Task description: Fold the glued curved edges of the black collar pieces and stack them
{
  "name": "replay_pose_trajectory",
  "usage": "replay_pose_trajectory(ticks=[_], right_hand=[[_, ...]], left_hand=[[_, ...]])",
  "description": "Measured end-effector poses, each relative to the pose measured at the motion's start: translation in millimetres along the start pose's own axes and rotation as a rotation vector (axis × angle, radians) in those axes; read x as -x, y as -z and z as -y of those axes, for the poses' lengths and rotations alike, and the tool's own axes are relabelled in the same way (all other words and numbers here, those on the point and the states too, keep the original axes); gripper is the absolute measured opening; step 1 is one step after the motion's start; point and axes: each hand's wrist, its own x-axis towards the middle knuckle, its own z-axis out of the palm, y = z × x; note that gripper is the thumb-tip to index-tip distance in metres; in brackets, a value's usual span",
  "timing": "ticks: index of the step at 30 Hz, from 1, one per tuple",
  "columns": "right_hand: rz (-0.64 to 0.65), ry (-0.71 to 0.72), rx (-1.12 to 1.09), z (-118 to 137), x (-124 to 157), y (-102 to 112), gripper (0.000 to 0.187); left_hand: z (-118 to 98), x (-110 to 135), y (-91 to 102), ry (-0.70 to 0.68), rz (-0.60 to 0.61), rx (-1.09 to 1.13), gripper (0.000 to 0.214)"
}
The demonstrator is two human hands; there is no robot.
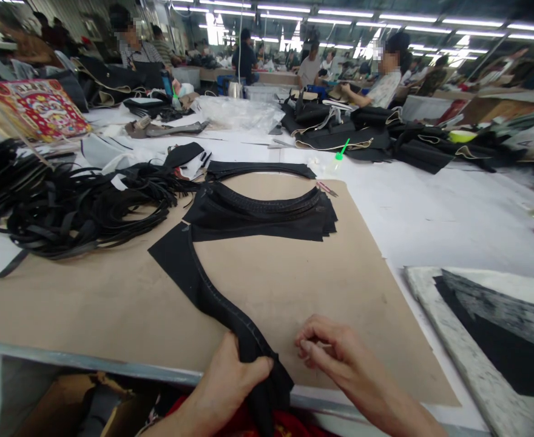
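Note:
A curved black fabric piece (189,273) lies across the brown cardboard sheet (294,273), its near end hanging over the table's front edge. My left hand (230,376) is closed on that near end, thumb on top. My right hand (326,349) rests just to its right on the cardboard, fingers curled in a pinch; what they hold, if anything, is too small to make out. Further back on the cardboard lies a stack of similar curved black pieces (262,212).
A tangle of black straps (80,209) fills the left side. A grey-stained board with black material (494,328) sits at the right. A green-capped bottle (337,159), black bags (362,133) and other workers are at the far side.

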Motion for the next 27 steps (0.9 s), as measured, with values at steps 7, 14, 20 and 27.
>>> replay_pose_trajectory(ticks=[7,14,20,27], right_hand=[[0.007,0.010,0.190,13,4,-18,0.007],[-0.011,0.038,0.302,19,2,-23,0.010],[0.035,0.022,0.320,21,2,-22,0.015],[0.173,0.001,0.190,18,6,-14,0.017]], left_hand=[[1,2,-2.8,0.012,-0.057,-0.048,0.036],[10,1,-2.8,0.026,-0.049,-0.064,0.037],[11,1,-2.8,-0.008,0.001,-0.028,0.032],[7,4,-5.0,0.022,0.112,0.047,0.016]])
